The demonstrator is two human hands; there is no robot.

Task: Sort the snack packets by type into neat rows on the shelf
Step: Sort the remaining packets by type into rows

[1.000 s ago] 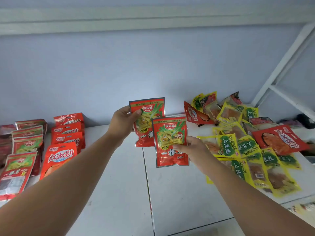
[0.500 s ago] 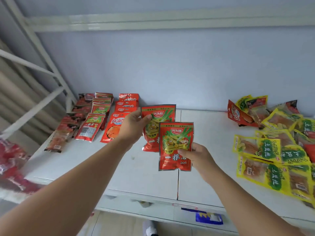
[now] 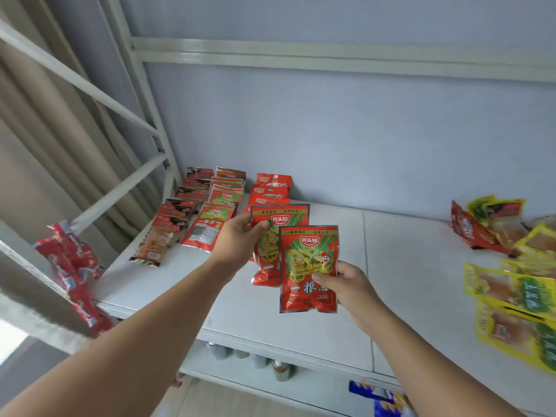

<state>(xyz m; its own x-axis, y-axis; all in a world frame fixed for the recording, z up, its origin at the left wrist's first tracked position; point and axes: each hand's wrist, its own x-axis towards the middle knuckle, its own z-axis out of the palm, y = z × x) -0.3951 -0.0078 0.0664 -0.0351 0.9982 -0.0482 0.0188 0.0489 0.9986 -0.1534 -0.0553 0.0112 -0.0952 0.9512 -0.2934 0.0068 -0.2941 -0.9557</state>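
Step in hand: as I read it, taking two like packets over to the sorted rows at the left end of the shelf
Left hand: thumb on the face and fingers hidden behind, clamped on the rear red packet near its top corner, held up above the shelf
Right hand: thumb and fingers clamped on the right edge of the front red packet, which overlaps the rear one
Where they belong: the red-and-green row looks to be the same type; it lies between the dark red row and the red-and-white row
Doing it well: lay one at a time at the near end of that row, face up, print running the same way, edges square with the nearest packet
Watch for: slippery foil, and a stray knuckle nudging the rows on either side
Shelf, right end: an unsorted heap of yellow and red packets, blurred
Lower shelf: what look like jars or cans, partly hidden, with a blue pack at its edge
Frame at left: blurry red packets; whether they hang or lie there I cannot tell
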